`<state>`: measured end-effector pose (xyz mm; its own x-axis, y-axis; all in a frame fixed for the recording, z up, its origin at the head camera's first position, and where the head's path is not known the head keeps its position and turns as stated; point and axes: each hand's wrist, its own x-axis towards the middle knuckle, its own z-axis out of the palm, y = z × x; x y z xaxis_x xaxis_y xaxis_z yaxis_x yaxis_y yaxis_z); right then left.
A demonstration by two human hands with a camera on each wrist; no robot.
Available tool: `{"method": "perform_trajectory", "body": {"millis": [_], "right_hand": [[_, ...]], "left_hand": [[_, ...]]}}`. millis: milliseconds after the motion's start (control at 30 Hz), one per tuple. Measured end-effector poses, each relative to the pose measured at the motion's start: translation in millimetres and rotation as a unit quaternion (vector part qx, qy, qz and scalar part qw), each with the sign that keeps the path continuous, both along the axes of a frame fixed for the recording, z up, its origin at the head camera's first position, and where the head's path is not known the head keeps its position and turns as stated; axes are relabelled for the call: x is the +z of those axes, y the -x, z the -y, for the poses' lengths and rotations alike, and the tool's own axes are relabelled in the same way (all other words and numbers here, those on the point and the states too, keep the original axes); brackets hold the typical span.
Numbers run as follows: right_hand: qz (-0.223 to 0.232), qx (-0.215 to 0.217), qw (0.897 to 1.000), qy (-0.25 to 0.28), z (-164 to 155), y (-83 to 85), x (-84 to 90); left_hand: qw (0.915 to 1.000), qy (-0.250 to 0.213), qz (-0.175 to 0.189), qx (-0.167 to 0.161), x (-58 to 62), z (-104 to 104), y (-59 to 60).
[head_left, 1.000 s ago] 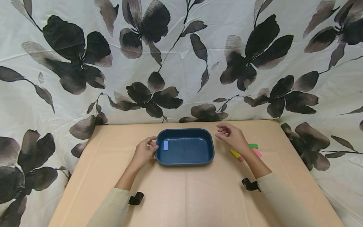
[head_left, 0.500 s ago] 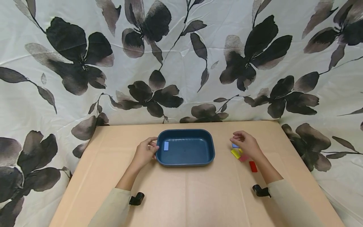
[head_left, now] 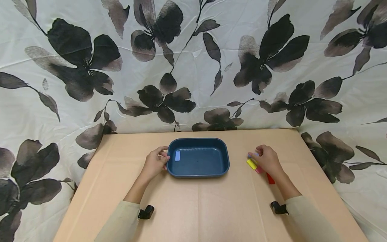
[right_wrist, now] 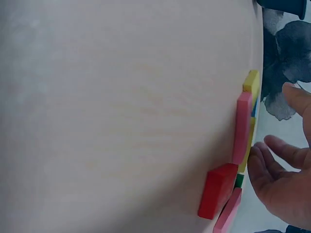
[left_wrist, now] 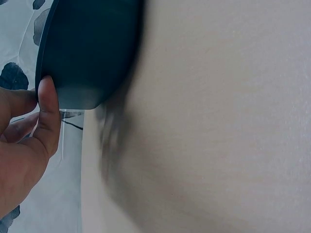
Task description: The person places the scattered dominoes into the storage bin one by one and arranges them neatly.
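A: Where are the fingers?

B: At a pale desk [head_left: 193, 208], a person's left hand [head_left: 155, 162] pinches the left end of a dark blue tray [head_left: 201, 159], thumb and fingers on either side of its rim. The right hand [head_left: 269, 160] hovers over coloured blocks lying right of the tray, its fingers bent, a clear gap parting them from the thumb.

A: Holding anything there?

B: Nothing visible. The fingertips are right beside a yellow block [right_wrist: 249, 145]; whether they touch it, the pictures do not settle.

A: And the blocks?

B: One light blue block [head_left: 177, 156] lies inside the tray near its left end. On the desk are another yellow block [head_left: 251, 164], a pink block [head_left: 259, 170], a red block [head_left: 270, 179] and a second blue block [head_left: 250, 155] by the thumb.

A: What has changed?

B: A second ago the right hand was just beside the tray's right end; now it is down among the blocks. The left hand and tray hold their places.

A: Anything obscured?

B: The right hand covers most of the second blue block. A green block [right_wrist: 239, 180] shows as a sliver. The left wrist view crops the tray.
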<state>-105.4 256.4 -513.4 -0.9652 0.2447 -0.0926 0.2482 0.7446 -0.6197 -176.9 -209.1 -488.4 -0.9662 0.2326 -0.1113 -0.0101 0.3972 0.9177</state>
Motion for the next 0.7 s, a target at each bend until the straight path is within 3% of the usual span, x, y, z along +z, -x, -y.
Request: {"method": "perform_trajectory", "body": {"millis": [400,700], "right_hand": [[0.026,-0.017,0.994,-0.101,10.1,-5.9,-5.7],[0.039,-0.010,0.991,-0.130,11.8,-2.3,-6.1]], "left_hand": [[1.0000,0.003,0.005,-0.003,0.7,3.1,-1.1],[1.0000,0.006,0.000,-0.004,1.1,1.9,-0.7]]}}
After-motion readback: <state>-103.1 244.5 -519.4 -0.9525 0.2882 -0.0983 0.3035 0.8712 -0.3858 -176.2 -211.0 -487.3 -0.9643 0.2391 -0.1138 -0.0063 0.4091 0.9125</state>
